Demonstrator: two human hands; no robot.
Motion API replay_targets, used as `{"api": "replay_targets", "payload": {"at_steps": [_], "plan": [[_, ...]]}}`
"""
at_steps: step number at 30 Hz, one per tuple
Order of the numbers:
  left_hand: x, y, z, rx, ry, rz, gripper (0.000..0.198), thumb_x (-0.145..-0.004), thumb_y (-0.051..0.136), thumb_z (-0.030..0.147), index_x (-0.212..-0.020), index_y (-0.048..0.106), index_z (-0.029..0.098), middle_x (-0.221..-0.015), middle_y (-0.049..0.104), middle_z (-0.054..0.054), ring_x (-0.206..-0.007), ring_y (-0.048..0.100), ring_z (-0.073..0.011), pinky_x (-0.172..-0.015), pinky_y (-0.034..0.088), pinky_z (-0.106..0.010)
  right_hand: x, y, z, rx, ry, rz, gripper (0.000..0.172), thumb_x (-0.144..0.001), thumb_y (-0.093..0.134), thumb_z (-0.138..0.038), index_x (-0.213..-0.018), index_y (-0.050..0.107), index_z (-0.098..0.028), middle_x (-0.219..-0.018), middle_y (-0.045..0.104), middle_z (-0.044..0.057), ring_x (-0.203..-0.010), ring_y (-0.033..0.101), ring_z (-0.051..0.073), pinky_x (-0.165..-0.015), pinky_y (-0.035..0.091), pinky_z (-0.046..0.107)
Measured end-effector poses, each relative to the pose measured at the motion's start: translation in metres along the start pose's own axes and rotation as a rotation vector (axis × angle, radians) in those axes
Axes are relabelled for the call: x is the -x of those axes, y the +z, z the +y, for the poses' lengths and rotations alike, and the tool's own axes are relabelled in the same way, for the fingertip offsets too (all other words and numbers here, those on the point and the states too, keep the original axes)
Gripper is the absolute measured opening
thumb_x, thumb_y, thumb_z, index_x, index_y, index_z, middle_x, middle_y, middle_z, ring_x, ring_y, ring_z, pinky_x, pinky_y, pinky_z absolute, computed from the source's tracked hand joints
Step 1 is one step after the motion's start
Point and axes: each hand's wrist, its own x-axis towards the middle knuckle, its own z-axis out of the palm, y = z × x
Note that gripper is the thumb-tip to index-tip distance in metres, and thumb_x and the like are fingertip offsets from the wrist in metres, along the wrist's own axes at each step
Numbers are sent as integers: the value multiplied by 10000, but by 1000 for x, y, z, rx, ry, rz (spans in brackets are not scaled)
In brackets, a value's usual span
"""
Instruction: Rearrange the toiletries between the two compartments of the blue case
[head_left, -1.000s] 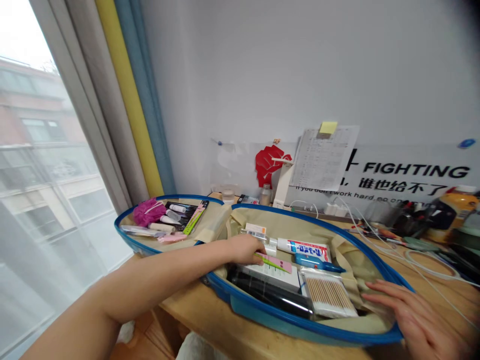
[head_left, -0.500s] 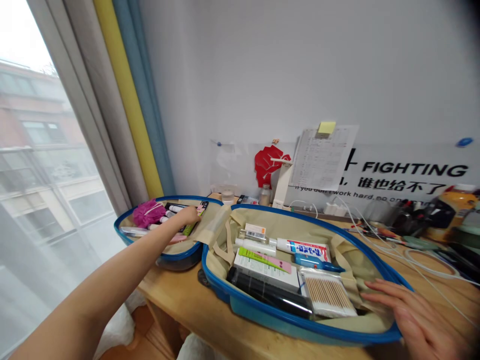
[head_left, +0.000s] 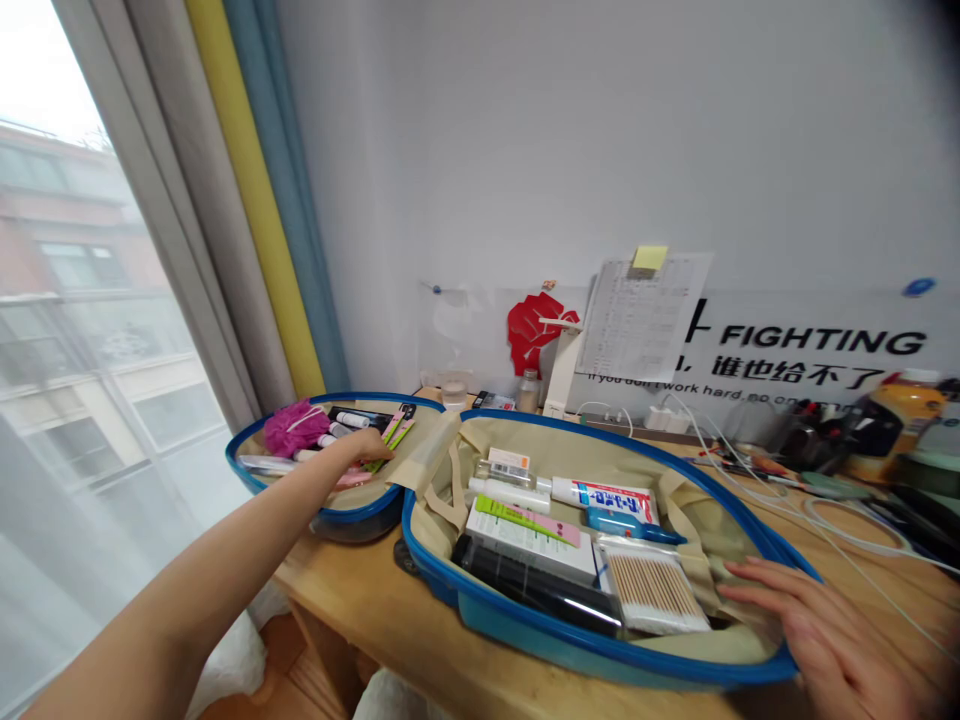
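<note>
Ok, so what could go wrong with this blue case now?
The left hand is reaching among the loose little tubes in the smaller half of the blue-rimmed case. That half sits near the edge of the wooden table, so a bump might spill them. The right hand is close to the cotton swab pack and might knock it.

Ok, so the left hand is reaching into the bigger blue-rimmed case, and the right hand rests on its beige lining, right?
No, the head view shows the left hand reaching into the smaller blue-rimmed case, not the bigger one. The right hand does rest on the bigger one's beige lining.
</note>
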Motion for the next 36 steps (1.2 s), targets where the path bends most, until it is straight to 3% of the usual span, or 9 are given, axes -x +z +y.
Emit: {"api": "replay_targets", "payload": {"at_steps": [5,10,12,15,18,21,26,36], "plan": [[8,-7,-1,-26,83,75,243,-760,605,363,-775,669,129,-788,705,-119,-740,664,-228,-622,462,-265,-2,-1,-2,-2,-7,7,328,-864,405,-267,-759,715,-259,-865,714,37,-804,672,200,-708,559,343],[24,-27,11,-18,204,282,331,-849,510,414,-1060,614,181,-1016,693,-96,-925,640,-234,-730,456,-275,-6,0,-4,0,6,9,340,-866,403,-282,-756,724,-260,-875,720,37,-801,678,207,-682,559,344],[36,-34,24,-13,311,377,358,-875,482,433,-1145,571,216,-1111,663,-74,-1004,613,-221,-797,446,-270,-11,-1,-7,-1,-21,26,341,-866,404,-283,-735,719,-259,-842,719,32,-763,676,196,-665,559,331],[65,-32,51,-8,596,448,307,-885,491,414,-1119,585,239,-1089,661,-43,-982,612,-196,-815,444,-254,-15,-4,-12,1,-52,41,334,-863,410,-276,-725,713,-249,-819,715,30,-741,672,188,-651,556,318],[97,-14,78,-42,874,359,265,-860,548,391,-1067,608,236,-1023,669,-29,-947,618,-193,-815,456,-263,-14,-5,-12,11,-51,35,324,-860,416,-266,-737,715,-241,-836,715,33,-755,673,189,-659,555,322],[123,10,97,-158,1023,231,265,-836,597,384,-1051,613,230,-1044,661,-41,-979,619,-208,-821,473,-278,-9,-4,-9,7,-29,26,326,-861,417,-267,-738,718,-243,-856,716,35,-783,675,194,-672,560,327],[135,35,107,-309,1060,119,296,-826,620,392,-1081,602,242,-1122,631,-51,-1004,624,-221,-778,498,-281,-3,-1,-4,2,20,-12,341,-874,408,-284,-755,725,-246,-887,715,40,-830,674,201,-721,562,340],[127,44,110,-319,1082,119,354,-784,674,397,-1090,568,254,-1087,649,-48,-1022,623,-225,-816,500,-293,-5,-1,-6,0,6,11,344,-870,410,-291,-737,725,-253,-872,723,33,-810,678,195,-685,560,336]]}}
